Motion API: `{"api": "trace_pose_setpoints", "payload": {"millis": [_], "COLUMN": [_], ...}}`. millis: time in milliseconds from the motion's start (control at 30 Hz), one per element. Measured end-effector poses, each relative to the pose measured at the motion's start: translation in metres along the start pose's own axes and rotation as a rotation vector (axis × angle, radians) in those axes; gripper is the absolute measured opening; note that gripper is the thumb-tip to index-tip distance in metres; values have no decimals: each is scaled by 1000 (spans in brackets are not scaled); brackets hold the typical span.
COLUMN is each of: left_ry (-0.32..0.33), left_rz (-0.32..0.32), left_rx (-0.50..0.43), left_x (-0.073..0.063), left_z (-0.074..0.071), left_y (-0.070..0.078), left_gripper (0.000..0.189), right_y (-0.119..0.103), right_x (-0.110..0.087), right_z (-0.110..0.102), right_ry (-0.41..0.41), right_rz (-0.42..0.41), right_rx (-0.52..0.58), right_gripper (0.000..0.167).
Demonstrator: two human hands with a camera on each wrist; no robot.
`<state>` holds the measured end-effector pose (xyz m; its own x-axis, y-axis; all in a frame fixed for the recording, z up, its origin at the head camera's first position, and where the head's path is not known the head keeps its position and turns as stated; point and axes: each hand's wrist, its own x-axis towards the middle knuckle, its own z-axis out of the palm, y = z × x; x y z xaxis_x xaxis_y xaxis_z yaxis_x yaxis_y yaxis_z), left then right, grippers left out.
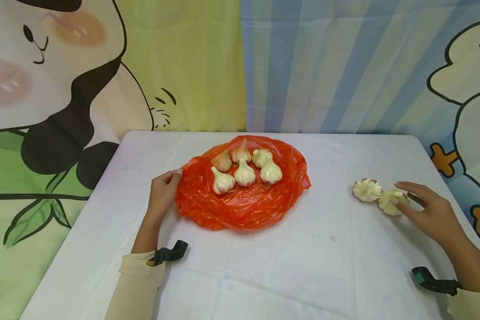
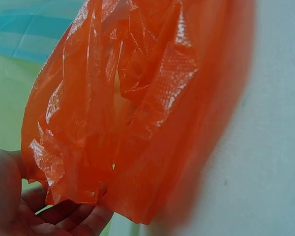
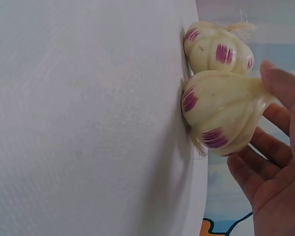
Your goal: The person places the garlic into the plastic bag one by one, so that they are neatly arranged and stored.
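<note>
At the left edge of a red plastic bag (image 1: 260, 209), my left hand (image 1: 164, 191) pinches the film between thumb and fingers. Up close in the left wrist view, the crinkled bag (image 2: 152, 123) hangs from those fingers. Several pale garlic bulbs (image 1: 245, 173) lie grouped on the spread bag. On the right side of the table, my right hand (image 1: 432, 211) holds a garlic bulb (image 1: 390, 203) by its stem, thumb on one side and fingers on the other. Beside it sits a second garlic bulb (image 3: 219, 46) with purple streaks, right against the held one.
A white-covered table (image 1: 264, 275) carries everything. Behind it hangs a printed curtain (image 1: 328, 66) with cartoon animals and stripes. Black straps with small mounts (image 1: 434, 282) are worn on both wrists.
</note>
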<state>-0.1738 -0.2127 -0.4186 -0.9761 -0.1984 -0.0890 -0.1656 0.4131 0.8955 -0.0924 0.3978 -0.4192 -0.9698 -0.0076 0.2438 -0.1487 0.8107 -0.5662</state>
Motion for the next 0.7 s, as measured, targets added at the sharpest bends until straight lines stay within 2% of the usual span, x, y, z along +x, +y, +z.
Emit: {"api": "trace_pose_setpoints", "payload": {"millis": [100, 267, 467, 600, 700], "left_ry": [-3, -5, -1, -2, -4], "left_rz": [0, -1, -2, 9, 15], "left_rx": [0, -3, 1, -1, 0], "left_x": [0, 0, -1, -1, -1], "left_z": [0, -1, -1, -1, -2], "left_y": [0, 0, 0, 1, 2], "left_gripper": [58, 59, 59, 59, 59], "right_y": [0, -1, -4, -6, -8], "right_x": [1, 1, 3, 5, 6], "right_z": [1, 1, -2, -7, -9], "right_ry": [56, 68, 64, 81, 115], "right_rz": [-30, -6, 55, 56, 28], "right_rx": [16, -17, -104, -84, -51], "right_gripper": [41, 32, 35, 36, 33]}}
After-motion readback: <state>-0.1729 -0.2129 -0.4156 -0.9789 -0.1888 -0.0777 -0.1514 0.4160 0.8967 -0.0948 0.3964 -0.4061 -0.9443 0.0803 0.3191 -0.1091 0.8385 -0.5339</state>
